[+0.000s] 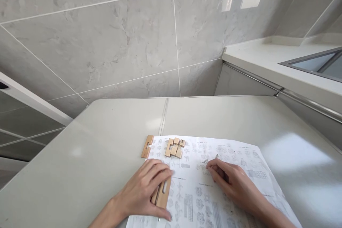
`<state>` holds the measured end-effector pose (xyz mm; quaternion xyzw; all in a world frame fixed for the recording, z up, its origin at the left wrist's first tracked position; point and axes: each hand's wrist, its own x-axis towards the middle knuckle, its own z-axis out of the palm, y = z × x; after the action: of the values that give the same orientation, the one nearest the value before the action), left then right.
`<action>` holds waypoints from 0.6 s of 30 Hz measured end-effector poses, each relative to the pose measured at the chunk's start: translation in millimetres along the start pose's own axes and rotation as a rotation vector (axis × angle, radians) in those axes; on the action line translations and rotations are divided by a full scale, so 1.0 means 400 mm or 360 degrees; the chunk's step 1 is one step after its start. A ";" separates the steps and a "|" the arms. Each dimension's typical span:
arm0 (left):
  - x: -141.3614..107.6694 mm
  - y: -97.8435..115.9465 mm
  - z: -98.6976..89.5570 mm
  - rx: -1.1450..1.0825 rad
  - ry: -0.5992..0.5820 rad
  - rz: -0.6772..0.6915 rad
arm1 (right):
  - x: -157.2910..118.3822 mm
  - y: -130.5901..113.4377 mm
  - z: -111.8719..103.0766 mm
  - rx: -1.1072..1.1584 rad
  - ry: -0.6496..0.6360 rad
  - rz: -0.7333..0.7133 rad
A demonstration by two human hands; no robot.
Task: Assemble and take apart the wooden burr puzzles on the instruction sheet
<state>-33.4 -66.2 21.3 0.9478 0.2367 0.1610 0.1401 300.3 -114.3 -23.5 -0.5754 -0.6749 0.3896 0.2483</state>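
My left hand (pixel 145 188) rests over the lower left of a printed instruction sheet (pixel 184 181), its thumb and fingers around notched wooden puzzle pieces (pixel 163 196). One of these has a slot cut in it; the hand partly covers them. My right hand (pixel 231 180) lies on the sheet's right half, fingers curled together with the fingertips at the printed figures. A small grey tip shows by its index finger; I cannot tell what it is. Between and beyond the hands sits a cluster of interlocked wooden pieces (pixel 175 148), one marked "3". Left of it lies a single notched wooden piece (pixel 147 146), partly beyond the sheet's edge.
The sheet lies on a pale table (pixel 80 160) with a seam (pixel 164 117) running across it. Grey tiled wall (pixel 120 42) stands behind the table. At the right is a white counter (pixel 256 55) with a metal-framed opening; a white-edged panel (pixel 34 96) stands at the left.
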 end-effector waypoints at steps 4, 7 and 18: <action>0.058 0.052 0.046 -0.0132 -0.0102 0.0091 | 0.000 -0.001 0.001 -0.0006 0.0030 -0.0024; 0.126 0.076 0.093 -0.0167 -0.0143 0.0183 | 0.002 0.001 0.000 0.0009 0.0057 -0.0061; 0.155 0.120 0.076 0.0032 0.0012 -0.0391 | -0.028 -0.014 0.028 -0.0390 0.0333 -0.0504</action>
<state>49.1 -82.1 24.9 0.9124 0.3533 0.1438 0.1485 290.5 -128.3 -24.1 -0.5256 -0.7696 0.1989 0.3032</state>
